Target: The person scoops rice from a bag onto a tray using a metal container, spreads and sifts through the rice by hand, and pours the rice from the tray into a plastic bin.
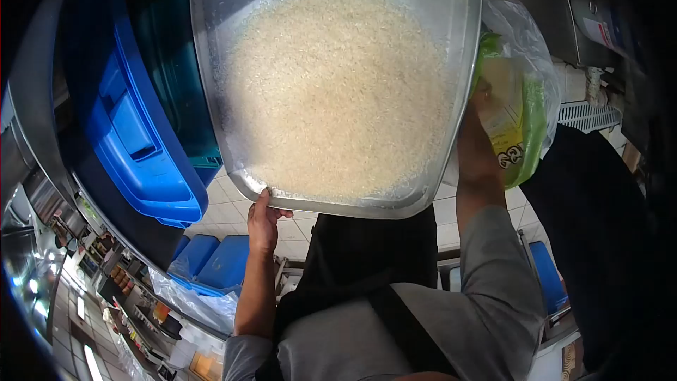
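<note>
Tray: shiny metal (399,209), rounded corners, raised rim; above the tiled floor (289,245), between both arms.
Rice: pale, loose, fine-grained (338,92), a broad rounded mound inside the tray.
Axis: tray sides run near to far; far end cut off, so which dimension is longer cannot be told.
Left hand: fingers closed round the near-left rim, thumb on top (265,222).
Right hand: partly hidden by tray and bag (482,97); grip cannot be told.
Bag: crinkled green-and-clear plastic (532,116), right.
Bin: smooth blue plastic (151,169), left.
</note>
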The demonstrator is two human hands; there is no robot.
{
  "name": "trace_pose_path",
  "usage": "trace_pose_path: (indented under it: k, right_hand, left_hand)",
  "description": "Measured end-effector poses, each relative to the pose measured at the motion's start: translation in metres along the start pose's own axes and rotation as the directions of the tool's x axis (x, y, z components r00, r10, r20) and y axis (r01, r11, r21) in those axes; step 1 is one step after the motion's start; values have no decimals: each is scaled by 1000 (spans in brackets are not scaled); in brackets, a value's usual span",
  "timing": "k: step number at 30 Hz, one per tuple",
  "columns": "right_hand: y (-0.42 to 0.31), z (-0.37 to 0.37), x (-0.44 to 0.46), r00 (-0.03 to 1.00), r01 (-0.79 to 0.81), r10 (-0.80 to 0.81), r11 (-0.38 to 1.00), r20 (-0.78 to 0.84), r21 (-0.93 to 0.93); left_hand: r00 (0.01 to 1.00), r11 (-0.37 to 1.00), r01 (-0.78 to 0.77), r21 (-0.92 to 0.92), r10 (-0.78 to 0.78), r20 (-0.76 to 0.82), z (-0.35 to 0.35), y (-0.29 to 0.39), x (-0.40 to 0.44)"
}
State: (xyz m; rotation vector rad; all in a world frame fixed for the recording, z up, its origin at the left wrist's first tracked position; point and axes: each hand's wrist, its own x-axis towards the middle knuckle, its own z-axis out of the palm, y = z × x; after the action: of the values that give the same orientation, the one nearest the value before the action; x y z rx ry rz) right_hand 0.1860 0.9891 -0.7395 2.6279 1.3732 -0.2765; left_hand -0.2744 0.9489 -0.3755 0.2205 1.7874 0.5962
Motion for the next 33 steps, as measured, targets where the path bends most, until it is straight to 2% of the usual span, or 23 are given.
trace_pose_path:
  k: [1, 2, 3, 4, 5, 6, 7, 9, 11, 13, 15, 16, 18, 20, 26, 31, 33]
  right_hand:
    - [1, 24, 8, 994, -90, 85, 993, 75, 76]
    - [6, 45, 20, 901, -431, 325, 740, 287, 517]
    - [21, 60, 20, 826, -563, 362, 499, 432, 658]
    - [37, 75, 20, 727, -668, 389, 214, 565, 713]
    - [28, 41, 15, 705, -702, 235, 99, 669, 705]
    - [15, -8, 3, 685, -729, 69, 84, 726, 680]
    - [12, -40, -4, 657, -746, -18, 129, 754, 653]
    - [20, -74, -7, 642, -737, -76, 214, 763, 641]
    - [57, -32, -1, 713, -676, -71, 194, 697, 711]
    - [62, -59, -5, 782, -602, -60, 186, 621, 776]
    - [59, -97, -22, 818, -570, 135, 66, 559, 819]
    - [69, -108, -26, 823, -562, 141, 69, 550, 824]
    - [87, -127, -32, 845, -530, 74, 234, 529, 815]
    - [79, -174, -50, 851, -522, 71, 232, 521, 821]
    - [49, -308, -108, 851, -522, 129, 98, 509, 847]
    - [6, -397, -139, 906, -423, 84, 118, 415, 898]
    - [-23, -423, -145, 948, -315, -12, 121, 319, 941]
  left_hand:
    - [1000, 1000, -16, -20, 15, -14, 1, 0, 0]
    - [999, 999, -29, -44, 28, -26, 3, -2, 0]
    - [999, 999, -23, -45, 22, -26, 3, -3, 0]
    - [999, 999, -32, 42, 33, -5, 1, -2, 0]
    - [999, 991, -48, 128, 47, 15, 0, 0, -1]
    - [998, 982, -62, 179, 57, 34, 1, 3, -3]
    - [998, 981, -67, 181, 62, 33, 1, 3, -2]
    - [998, 999, -27, 23, 26, 51, -2, 0, 0]
    - [996, 999, -40, 28, 38, 85, -3, 1, 0]
    - [991, 999, -49, 22, 46, 125, -5, 0, 1]
    - [990, 999, -38, 39, 32, 138, -10, -3, 4]
    - [989, 998, -37, 41, 30, 147, -12, -4, 6]
    - [986, 997, -31, 63, 21, 165, -15, -5, 7]
    - [981, 996, -17, 93, -2, 195, -20, -5, 10]
    - [955, 990, 2, 141, -43, 292, -30, -2, 15]
    - [930, 988, 2, 151, -58, 363, -34, 2, 17]
    - [918, 985, -9, 169, -59, 391, -35, 0, 19]
